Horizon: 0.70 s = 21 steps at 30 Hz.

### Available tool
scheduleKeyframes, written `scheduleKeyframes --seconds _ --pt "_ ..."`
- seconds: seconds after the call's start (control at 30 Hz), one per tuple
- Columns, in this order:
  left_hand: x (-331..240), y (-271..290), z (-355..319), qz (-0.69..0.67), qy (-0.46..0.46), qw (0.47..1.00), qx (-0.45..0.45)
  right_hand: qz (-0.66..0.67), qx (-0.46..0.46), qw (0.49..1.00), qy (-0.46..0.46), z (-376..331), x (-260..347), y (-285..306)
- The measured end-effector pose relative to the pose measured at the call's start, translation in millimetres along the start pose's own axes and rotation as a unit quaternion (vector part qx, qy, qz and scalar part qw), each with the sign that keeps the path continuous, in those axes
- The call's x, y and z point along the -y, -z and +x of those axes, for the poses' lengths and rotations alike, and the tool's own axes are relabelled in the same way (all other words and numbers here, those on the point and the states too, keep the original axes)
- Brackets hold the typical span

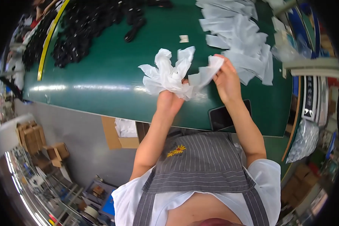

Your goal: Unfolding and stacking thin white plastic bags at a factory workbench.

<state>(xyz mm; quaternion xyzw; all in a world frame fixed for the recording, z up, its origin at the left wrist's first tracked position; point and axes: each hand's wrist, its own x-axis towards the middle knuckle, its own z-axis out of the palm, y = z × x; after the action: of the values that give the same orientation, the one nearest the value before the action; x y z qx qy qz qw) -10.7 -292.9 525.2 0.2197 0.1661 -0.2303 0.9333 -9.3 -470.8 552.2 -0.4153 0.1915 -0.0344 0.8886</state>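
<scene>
Above the near part of the green table, my left hand (170, 101) is closed around a loose bunch of thin white sheets (169, 73), crumpled and splayed upward. The sheets look like tissue or soft plastic film. To the right of it, my right hand (227, 77) pinches the edge of a single thin white sheet (206, 75) between thumb and fingers. That sheet stretches left toward the bunch; whether it is joined to it I cannot tell. A large overlapping pile of similar pale sheets (248, 52) lies beyond my right hand.
Many black glossy bundles (79, 30), perhaps coiled cables, cover the far left of the green table (101, 100), beside a yellow strip (49, 45). A dark flat phone-like object (219, 119) lies under my right forearm. An open cardboard box (111, 135) stands below the front edge.
</scene>
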Motion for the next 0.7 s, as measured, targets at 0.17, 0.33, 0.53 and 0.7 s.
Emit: scheduleKeyframes --seconds 0.17,0.33,0.53,0.7 --pt "11 -9 11 0.026 0.015 0.999 -0.022 0.023 0.021 0.999 0.024 -5 20 51" --pt "28 -18 17 0.2 -0.06 0.978 -0.021 -0.304 0.294 0.904 0.067 -25 20 25" --pt "44 -35 -2 0.473 -0.118 0.868 -0.096 -0.347 0.23 0.901 0.12 -15 -5 -6" --pt "11 -21 -20 0.44 0.002 0.897 0.022 -0.331 0.207 0.919 0.057 -13 -6 7"
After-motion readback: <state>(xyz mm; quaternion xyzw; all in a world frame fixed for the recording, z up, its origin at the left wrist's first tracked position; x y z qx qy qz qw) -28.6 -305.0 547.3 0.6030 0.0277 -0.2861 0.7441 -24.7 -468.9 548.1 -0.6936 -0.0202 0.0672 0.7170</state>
